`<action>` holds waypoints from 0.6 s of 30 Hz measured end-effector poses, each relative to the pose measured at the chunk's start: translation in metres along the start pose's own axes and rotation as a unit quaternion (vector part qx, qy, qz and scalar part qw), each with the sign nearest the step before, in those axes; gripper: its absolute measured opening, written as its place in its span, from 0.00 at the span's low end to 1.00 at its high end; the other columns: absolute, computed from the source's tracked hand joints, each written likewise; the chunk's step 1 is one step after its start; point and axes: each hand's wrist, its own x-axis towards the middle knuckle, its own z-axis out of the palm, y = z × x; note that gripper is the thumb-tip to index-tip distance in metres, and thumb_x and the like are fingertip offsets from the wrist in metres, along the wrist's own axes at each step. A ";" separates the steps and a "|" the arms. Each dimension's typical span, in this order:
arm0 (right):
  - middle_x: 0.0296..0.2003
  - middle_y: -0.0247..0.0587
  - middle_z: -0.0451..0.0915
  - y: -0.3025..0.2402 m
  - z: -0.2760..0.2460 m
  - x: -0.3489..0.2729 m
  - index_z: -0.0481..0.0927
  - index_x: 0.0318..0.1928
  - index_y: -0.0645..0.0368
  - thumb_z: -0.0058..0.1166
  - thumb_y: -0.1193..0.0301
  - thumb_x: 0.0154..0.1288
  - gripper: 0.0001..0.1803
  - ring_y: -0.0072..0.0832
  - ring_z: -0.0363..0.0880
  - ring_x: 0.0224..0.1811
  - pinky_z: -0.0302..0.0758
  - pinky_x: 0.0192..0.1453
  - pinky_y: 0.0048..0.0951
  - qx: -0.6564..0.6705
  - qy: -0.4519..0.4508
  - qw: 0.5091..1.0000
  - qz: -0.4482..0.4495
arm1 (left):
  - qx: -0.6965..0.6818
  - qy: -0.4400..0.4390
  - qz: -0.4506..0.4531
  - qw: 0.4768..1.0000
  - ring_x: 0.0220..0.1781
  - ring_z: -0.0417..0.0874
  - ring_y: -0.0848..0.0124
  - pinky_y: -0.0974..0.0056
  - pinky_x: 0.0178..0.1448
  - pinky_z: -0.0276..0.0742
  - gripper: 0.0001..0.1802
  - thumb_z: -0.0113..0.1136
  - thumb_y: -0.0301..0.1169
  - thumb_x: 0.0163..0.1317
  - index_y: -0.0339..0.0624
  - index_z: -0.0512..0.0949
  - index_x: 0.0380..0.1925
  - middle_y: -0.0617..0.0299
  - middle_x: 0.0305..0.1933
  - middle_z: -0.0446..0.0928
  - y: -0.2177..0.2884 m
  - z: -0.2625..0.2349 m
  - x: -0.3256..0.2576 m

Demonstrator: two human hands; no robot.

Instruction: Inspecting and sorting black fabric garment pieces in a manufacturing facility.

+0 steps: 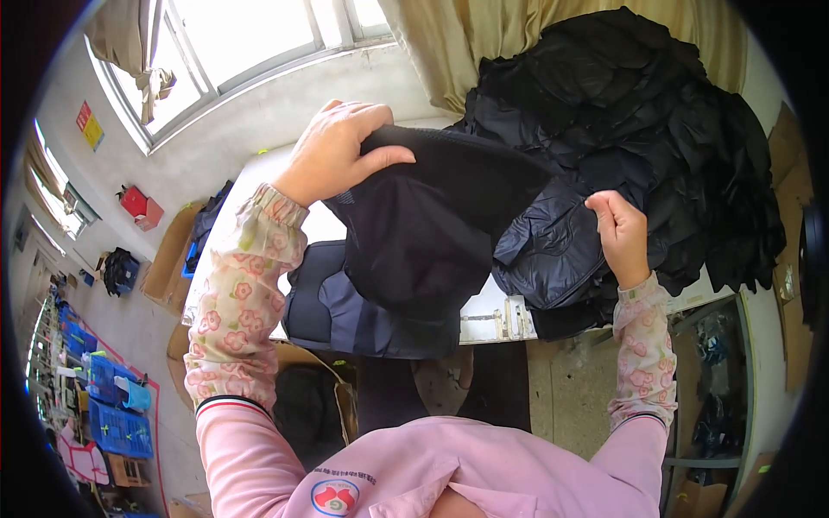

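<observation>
Holding up black cloth (423,229) above a white table (324,226).
A folded dark garment (313,304) lies below the left hand (341,148), which grasps the cloth's upper edge; rightward, a shiny garment (553,250), the right hand (617,231), fingers curled, any grip unclear, and a black clothes heap (699,164).

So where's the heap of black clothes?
In the head view, the heap is at upper right on the white table, in front of the curtain, beyond the right hand.

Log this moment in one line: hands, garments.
left hand: holds black garment | right hand: curled, grip unclear | far right: dark garment heap
</observation>
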 end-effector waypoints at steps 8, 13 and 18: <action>0.36 0.50 0.81 -0.103 0.055 0.075 0.76 0.53 0.63 0.62 0.63 0.58 0.24 0.45 0.80 0.37 0.75 0.43 0.36 0.077 -0.194 0.962 -0.175 | -0.054 0.036 0.052 0.997 0.42 0.74 0.56 0.58 0.55 0.65 0.13 0.60 0.39 0.63 0.41 0.74 0.36 0.55 0.35 0.74 0.011 0.009 0.015; 0.30 0.39 0.81 -0.124 0.072 0.107 0.80 0.41 0.70 0.58 0.68 0.61 0.15 0.20 0.78 0.32 0.74 0.36 0.25 0.393 -0.326 0.859 0.034 | -0.002 0.292 -0.250 0.923 0.28 0.73 0.67 0.62 0.35 0.72 0.14 0.67 0.31 0.56 0.42 0.77 0.41 0.60 0.29 0.75 -0.076 0.036 -0.054; 0.43 0.51 0.82 -0.163 0.110 0.127 0.73 0.56 0.77 0.61 0.66 0.60 0.29 0.28 0.83 0.39 0.79 0.42 0.24 0.373 -0.317 0.866 0.101 | -0.526 0.100 -0.401 0.743 0.52 0.76 0.68 0.66 0.60 0.70 0.23 0.44 0.44 0.74 0.38 0.72 0.56 0.57 0.51 0.77 0.032 0.154 -0.161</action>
